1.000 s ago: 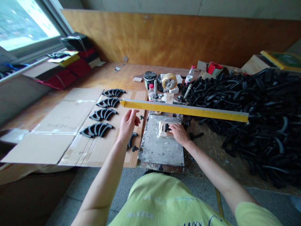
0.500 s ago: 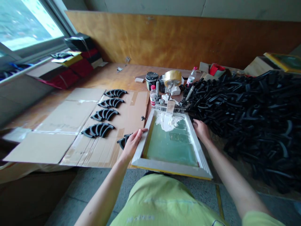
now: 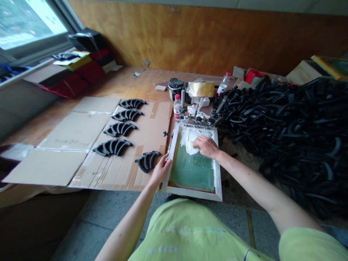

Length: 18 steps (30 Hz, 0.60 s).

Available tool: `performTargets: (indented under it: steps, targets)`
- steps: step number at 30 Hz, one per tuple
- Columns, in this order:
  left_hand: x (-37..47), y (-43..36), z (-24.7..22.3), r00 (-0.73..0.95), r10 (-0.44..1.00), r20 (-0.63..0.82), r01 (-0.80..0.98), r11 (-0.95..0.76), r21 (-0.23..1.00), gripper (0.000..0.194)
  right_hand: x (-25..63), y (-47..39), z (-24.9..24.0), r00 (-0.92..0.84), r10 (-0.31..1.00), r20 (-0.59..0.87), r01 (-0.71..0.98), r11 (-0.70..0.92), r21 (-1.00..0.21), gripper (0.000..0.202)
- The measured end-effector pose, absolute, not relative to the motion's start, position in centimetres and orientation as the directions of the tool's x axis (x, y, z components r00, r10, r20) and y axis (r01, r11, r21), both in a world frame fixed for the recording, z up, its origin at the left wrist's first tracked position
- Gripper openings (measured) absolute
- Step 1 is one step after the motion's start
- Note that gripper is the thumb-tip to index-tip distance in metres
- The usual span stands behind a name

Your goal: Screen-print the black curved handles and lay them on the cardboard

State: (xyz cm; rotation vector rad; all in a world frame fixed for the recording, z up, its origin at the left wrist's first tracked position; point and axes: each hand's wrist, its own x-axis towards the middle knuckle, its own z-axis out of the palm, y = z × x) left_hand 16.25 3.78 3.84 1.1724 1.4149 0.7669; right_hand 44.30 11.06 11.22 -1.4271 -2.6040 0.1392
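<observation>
A screen printing frame (image 3: pixel 219 174) with a green mesh lies in front of me, lower than before at its near end. White ink (image 3: pixel 187 139) is smeared thickly over the far part of the mesh. At the frame's left side, my left hand (image 3: pixel 162 167) is closed around the rim. My right hand (image 3: pixel 206 145) pinches a small squeegee (image 3: pixel 194 145), whose lower edge is down in the white ink; the fingers hide most of it. Hinge clamps (image 3: pixel 198 119) hold the frame's far end.
Rows of curved black plastic parts (image 3: pixel 112 147) lie on flattened cardboard (image 3: pixel 108 174) to the left. A large heap of black parts (image 3: pixel 285 123) covers the right side. Behind the frame stand bottles (image 3: pixel 177 107), a black tub (image 3: pixel 175 88) and a tape roll (image 3: pixel 201 88).
The near end of the frame has gone down. My right hand has left the frame's right rim and taken hold of the squeegee. My left hand stays at the left rim.
</observation>
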Motion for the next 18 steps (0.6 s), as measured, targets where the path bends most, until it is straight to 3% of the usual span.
performTargets:
  steps: [4,7,11,14,16,18]
  targets:
    - [16.5,3.6,4.4,0.041,0.942,-0.334,0.228,0.317,0.921,0.062,46.0,9.3,12.4,-0.691,0.720,0.061,0.687,0.680,-0.254,0.020]
    - [16.7,3.5,4.9,0.043,0.947,-0.319,0.211,0.304,0.929,0.062,45.7,10.0,12.3,-0.596,0.795,0.111,0.746,0.599,-0.289,0.016]
    - [16.7,3.4,5.2,0.053,0.938,-0.343,0.168,0.330,0.929,0.066,45.1,9.2,10.2,-0.532,0.807,0.257,0.752,0.589,-0.295,0.030]
    - [16.7,3.5,5.5,0.053,0.932,-0.357,0.152,0.346,0.926,0.068,45.3,8.5,9.5,-0.572,0.776,0.266,0.700,0.631,-0.336,0.028]
    - [16.7,3.7,6.2,0.058,0.930,-0.364,0.163,0.351,0.922,0.068,45.4,9.5,10.3,-0.524,0.812,0.259,0.721,0.584,-0.372,0.022]
    - [16.6,3.8,7.7,0.078,0.924,-0.375,0.178,0.357,0.917,0.070,45.2,11.7,11.7,-0.421,0.870,0.258,0.780,0.492,-0.387,0.032]
